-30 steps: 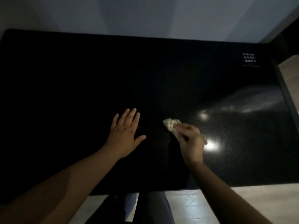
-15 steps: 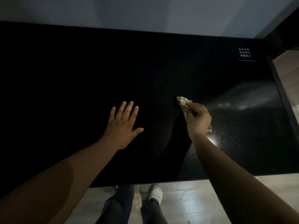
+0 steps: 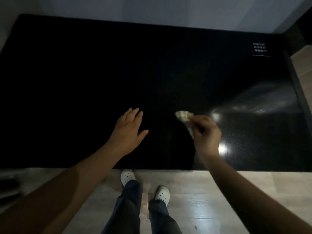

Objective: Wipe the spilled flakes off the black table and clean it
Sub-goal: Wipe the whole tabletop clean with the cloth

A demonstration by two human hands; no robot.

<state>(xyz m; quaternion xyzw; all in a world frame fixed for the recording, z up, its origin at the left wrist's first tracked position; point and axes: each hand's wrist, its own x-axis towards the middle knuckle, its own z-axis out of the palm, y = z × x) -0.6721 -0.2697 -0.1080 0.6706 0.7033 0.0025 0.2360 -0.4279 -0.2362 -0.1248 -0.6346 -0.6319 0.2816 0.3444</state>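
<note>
The black table (image 3: 84,81) fills most of the head view, glossy and dark. My right hand (image 3: 205,134) grips a crumpled pale cloth (image 3: 183,115) and holds it against the tabletop right of centre; the cloth sticks out beyond my fingers to the upper left. My left hand (image 3: 129,130) lies flat on the table with its fingers straight, a hand's width left of the cloth. No flakes show on the dark surface; the dim light hides small detail.
A small black sign with white text (image 3: 260,48) sits at the table's far right corner. Bright light reflections (image 3: 222,148) glare on the right part. A grey wall runs behind the table. My legs and white shoes (image 3: 127,177) stand on the wooden floor below the near edge.
My right hand with the cloth moved away from me, then back toward the near edge. My left hand stayed flat in place. The camera tilted down, showing more floor.
</note>
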